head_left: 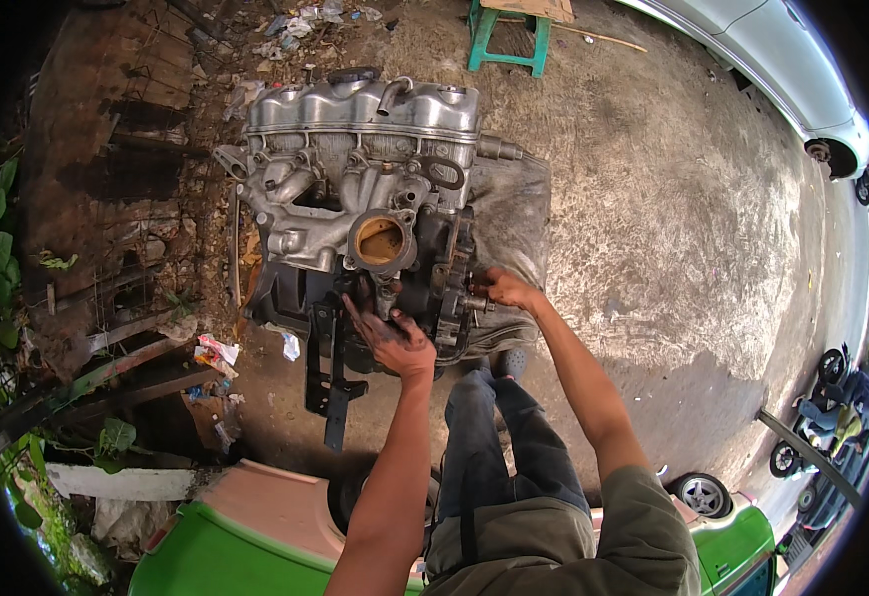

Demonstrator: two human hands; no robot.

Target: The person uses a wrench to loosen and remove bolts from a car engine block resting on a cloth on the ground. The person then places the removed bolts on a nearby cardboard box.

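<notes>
A greasy metal car engine (355,189) stands in front of me, with a silver valve cover (365,107) on top and a cast intake manifold (300,228) on its near side. The manifold's round port (382,241) faces up toward me. My left hand (392,341), dark with grease, lies against the engine below that port, fingers stretched out and thumb apart. At the engine's right end, my right hand (510,289) has its fingers closed beside a short metal shaft (476,303); what they grip is hidden. Left of my left hand, a black bracket (330,387) hangs down.
Grey cloth (519,209) lies at the engine's right. Beyond stands a green stool (510,45). Litter and rusty scrap (146,199) lie to the left. A green car (226,536) is close at the bottom, a silver car (762,60) at the upper right, a wheel (701,495) at the lower right.
</notes>
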